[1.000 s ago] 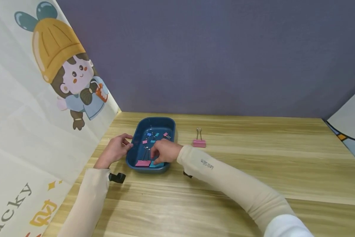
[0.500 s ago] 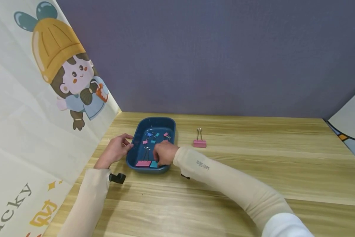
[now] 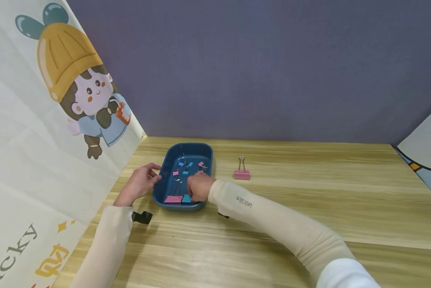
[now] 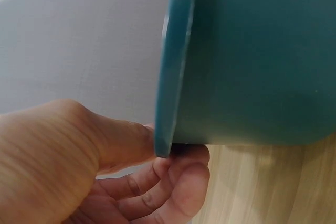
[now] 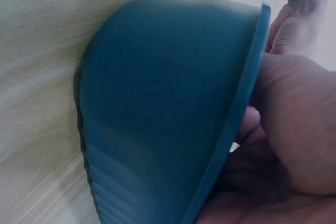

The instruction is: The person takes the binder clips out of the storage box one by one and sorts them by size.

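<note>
In the head view, a dark blue tray [image 3: 160,199] stands on the wooden table. My left hand [image 3: 142,182] holds its left rim, thumb and fingers at the edge; the left wrist view shows this tray edge [image 4: 170,72] close up. My right hand [image 3: 200,187] reaches over the right rim, curled fingers down at a large teal binder clip [image 3: 186,199]. The hand hides that clip's right part, and the fingertips are hidden too. A large pink binder clip [image 3: 173,199] lies directly left of it. Farther back in the tray are several small pink, blue and teal binder clips.
A pink binder clip [image 3: 242,175] with upright-pointing wire handles lies on the table [image 3: 327,192], right of the tray. A purple-grey panel [image 3: 258,72] closes off the back. A white printed curtain [image 3: 32,132] borders the left.
My right hand has shifted slightly right over the teal binder clip, covering more of its right end. My left hand has stayed at the tray's rim.
</note>
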Available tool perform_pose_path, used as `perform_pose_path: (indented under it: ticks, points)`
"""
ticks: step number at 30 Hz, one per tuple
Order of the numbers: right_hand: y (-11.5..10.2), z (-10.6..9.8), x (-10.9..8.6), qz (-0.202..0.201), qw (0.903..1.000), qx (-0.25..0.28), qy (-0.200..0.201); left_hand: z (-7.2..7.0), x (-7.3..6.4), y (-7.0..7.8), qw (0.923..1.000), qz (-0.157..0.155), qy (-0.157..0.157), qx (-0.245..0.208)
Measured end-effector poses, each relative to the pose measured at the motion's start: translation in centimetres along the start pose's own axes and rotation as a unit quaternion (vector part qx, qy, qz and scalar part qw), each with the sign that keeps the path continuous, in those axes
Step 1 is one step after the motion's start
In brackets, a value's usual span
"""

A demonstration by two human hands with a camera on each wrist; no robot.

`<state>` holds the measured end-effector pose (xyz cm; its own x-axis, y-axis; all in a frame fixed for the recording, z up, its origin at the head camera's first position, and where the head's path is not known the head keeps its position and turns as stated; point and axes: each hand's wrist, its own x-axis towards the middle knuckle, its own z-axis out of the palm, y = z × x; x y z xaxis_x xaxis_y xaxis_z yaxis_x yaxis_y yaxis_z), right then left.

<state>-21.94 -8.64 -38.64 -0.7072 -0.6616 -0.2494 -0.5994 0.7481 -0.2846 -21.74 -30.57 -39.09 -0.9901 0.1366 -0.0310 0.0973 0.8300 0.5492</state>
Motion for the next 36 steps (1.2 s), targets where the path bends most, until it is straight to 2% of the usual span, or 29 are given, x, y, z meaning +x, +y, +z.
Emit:
perform_pose_path:
  ticks: [14,18,24,36]
  points:
    - [0.1,0.4,-0.1,0.017,0.9998,0.013,0.005,0.2,-0.1,0.0,0.9999,0.010,-0.001,0.001]
    - [0.5,0.5,-0.2,0.012,0.9994,0.014,0.029,0.3,-0.1,0.0,0.9999,0.012,-0.002,0.001]
    - [1.1,0.1,-0.5,-0.010,0.9952,0.037,0.090,0.4,0.0,-0.1,0.9999,0.016,-0.003,0.004]
    - [3.0,-1.4,-1.5,-0.045,0.9824,0.118,0.137,0.1,0.1,-0.2,0.9999,0.009,0.003,0.006]
